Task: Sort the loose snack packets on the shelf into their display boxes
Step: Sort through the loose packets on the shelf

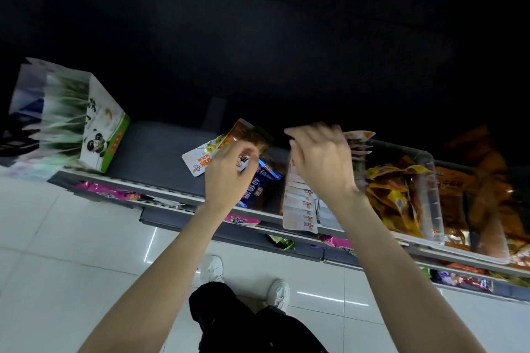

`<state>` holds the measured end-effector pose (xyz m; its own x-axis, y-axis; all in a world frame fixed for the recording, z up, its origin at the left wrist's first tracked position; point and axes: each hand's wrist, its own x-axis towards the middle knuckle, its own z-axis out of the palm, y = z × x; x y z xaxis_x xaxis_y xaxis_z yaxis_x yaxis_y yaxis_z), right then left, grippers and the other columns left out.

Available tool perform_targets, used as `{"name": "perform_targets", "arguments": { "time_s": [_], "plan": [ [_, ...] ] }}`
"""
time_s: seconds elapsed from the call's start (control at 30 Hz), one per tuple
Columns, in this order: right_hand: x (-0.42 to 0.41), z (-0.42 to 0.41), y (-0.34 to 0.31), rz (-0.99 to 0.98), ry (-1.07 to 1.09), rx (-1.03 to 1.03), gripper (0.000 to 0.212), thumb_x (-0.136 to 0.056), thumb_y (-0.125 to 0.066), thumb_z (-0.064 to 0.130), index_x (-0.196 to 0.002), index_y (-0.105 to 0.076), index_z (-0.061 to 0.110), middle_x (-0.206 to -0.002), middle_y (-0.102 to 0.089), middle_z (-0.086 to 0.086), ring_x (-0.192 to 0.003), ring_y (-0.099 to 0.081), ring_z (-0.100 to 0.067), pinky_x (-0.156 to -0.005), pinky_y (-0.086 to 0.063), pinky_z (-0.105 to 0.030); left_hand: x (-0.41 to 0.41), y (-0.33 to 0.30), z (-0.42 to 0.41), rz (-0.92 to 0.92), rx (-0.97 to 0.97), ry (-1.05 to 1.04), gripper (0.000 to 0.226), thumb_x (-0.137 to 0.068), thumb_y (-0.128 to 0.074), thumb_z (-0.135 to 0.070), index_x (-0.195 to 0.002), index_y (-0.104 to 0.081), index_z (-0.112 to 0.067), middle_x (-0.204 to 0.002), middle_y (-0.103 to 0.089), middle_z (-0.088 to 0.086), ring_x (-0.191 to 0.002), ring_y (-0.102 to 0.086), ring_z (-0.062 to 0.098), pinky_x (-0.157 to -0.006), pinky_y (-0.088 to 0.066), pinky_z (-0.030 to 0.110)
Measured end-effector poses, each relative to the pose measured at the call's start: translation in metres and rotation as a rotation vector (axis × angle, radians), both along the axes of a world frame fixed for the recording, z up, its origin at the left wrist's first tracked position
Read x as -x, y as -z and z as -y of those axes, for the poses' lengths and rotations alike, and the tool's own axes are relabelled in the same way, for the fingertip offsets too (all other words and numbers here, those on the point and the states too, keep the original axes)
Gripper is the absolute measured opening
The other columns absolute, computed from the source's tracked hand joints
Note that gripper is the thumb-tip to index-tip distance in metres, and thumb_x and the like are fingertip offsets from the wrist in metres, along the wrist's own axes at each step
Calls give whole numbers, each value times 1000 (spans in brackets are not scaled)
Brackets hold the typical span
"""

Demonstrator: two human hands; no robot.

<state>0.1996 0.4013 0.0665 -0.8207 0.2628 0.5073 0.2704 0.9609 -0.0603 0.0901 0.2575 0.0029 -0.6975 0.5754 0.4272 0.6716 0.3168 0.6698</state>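
My left hand [228,170] is curled around a small fan of loose snack packets [243,137], brown and white ones, held just above the grey shelf [149,152]. My right hand [322,163] is blurred; it rests on top of a row of white packets [298,203] standing upright at the shelf's front, fingers bent over their top edges, though I cannot tell whether they pinch any. A dark blue packet [258,183] lies between my two hands. Just right of the white row sits a clear plastic box [430,180] of yellow packets [395,192]. Well to the left stands a panda-printed display box [100,135]. Below me are white floor tiles [57,238].
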Motion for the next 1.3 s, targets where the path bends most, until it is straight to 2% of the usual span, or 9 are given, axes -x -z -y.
{"name": "perform_targets", "arguments": {
  "time_s": [0.17,0.3,0.47,0.57,0.73,0.83,1.0,1.17,1.3],
  "plan": [
    [47,51,56,175,-171,93,29,-67,-72,2,-95,-71,11,-92,-71,-6,-85,-65,-26,-74,-54,-34,51,40,51,166,109,-389,19,-84,-64,-20,-101,-62,-9,-92,-65,3,-84,-57,21,-73,-46,34],
    [88,67,101,681,-94,228,50,-93,-51,20,-141,-39,16,-149,-33,-12,-136,-29,-31,-111,-26,-41,101,76,60,264,500,-295,58,-82,-69,-30,-130,-49,-6,-126,-52,15,-113,-46,34,-95,-36,40],
    [101,71,136,888,-34,256,52,-101,-28,44,-149,-19,26,-158,-10,-8,-142,-14,-34,-116,-13,-46,125,90,43,352,749,-128,71,-76,-72,-44,-133,-42,-13,-130,-46,11,-120,-43,31,-97,-38,38],
    [95,73,142,907,-11,278,51,-101,-24,43,-150,-17,28,-158,-9,-7,-142,-15,-35,-116,-14,-46,128,88,40,489,698,-178,55,-75,-77,-35,-118,-50,-15,-114,-62,11,-107,-57,32,-84,-45,36],
    [92,69,135,942,-10,348,50,-101,-26,45,-148,-21,30,-158,-11,-4,-141,-18,-33,-115,-16,-48,123,49,58,400,281,-344,30,-85,-67,-20,-112,-60,-9,-106,-68,12,-101,-62,31,-81,-46,35],
    [94,71,109,743,-6,544,44,-99,-39,38,-141,-39,24,-149,-35,-7,-132,-35,-31,-109,-27,-41,125,12,77,459,50,-277,29,-80,-72,-16,-107,-61,-13,-97,-69,2,-91,-66,20,-77,-52,31],
    [84,81,40,91,-40,927,36,-89,-62,24,-123,-53,19,-119,-55,1,-113,-50,-16,-92,-39,-26,122,-58,98,497,101,-23,12,-83,-71,-18,-92,-64,-22,-71,-69,-19,-67,-63,-5,-58,-46,13],
    [56,88,-4,136,-165,1384,52,-81,-72,30,-124,-44,29,-109,-60,8,-96,-59,-2,-76,-48,-11,95,-102,82,613,295,238,11,-81,-72,-20,-89,-67,-26,-78,-71,-8,-72,-66,2,-61,-50,19],
    [27,73,-17,177,-163,1365,35,-82,-73,19,-106,-49,24,-89,-67,-5,-75,-65,-7,-69,-51,-17,69,-112,56,645,276,325,12,-81,-71,-22,-92,-67,-26,-80,-71,-10,-79,-68,4,-70,-53,21]
  ]
}}
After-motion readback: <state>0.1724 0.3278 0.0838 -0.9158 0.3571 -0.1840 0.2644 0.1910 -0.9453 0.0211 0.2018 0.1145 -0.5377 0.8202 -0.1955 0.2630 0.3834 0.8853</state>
